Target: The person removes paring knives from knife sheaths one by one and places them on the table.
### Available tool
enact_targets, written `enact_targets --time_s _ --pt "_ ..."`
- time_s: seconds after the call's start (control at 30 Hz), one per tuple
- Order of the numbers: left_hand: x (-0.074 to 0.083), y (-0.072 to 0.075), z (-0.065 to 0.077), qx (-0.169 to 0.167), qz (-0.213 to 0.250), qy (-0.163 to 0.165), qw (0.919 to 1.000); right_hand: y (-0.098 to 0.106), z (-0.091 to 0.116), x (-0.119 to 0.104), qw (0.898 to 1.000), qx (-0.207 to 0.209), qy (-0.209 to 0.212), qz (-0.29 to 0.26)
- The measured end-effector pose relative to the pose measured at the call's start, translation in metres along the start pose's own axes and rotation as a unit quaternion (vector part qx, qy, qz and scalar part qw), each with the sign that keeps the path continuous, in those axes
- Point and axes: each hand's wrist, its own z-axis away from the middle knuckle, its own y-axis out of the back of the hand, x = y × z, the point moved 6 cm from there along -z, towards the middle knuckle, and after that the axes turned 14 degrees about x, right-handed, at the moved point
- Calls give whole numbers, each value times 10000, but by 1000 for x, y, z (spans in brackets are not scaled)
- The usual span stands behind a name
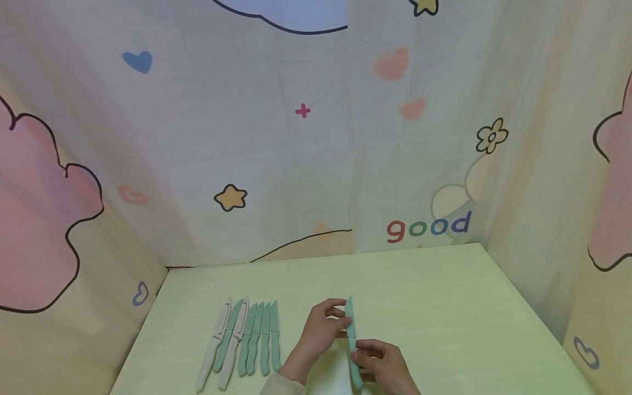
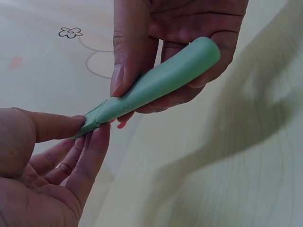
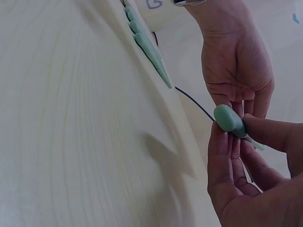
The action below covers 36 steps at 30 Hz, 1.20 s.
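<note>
A green knife (image 1: 352, 344) with a matching green sheath over its blade is held up over the table, tip pointing away. My left hand (image 1: 320, 329) pinches the sheathed blade end between thumb and fingers. Lower down, my right hand (image 1: 387, 363) holds the handle, thumb on one side and fingers on the other. The left wrist view shows the smooth curved handle (image 2: 165, 78) and the left thumb close to where the sheath meets it. In the right wrist view the rounded handle butt (image 3: 225, 118) faces the camera, hiding most of the blade end.
Left of my hands, a row of knives lies on the pale green table (image 1: 444, 307). Two are larger with white handles, such as this white knife (image 1: 209, 354); several are green, the nearest being this green knife (image 1: 276, 340). A printed curtain (image 1: 316, 164) stands behind.
</note>
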Motion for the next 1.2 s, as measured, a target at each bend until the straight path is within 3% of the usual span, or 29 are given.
enact_targets --time_s 0.53,1.2 --pt "3 -1 -1 202 -307 -100 9993 0 0 1 10000 23 -34 45" --pt "2 -2 -2 127 -279 -58 9995 1 3 2 9997 -1 -119 212"
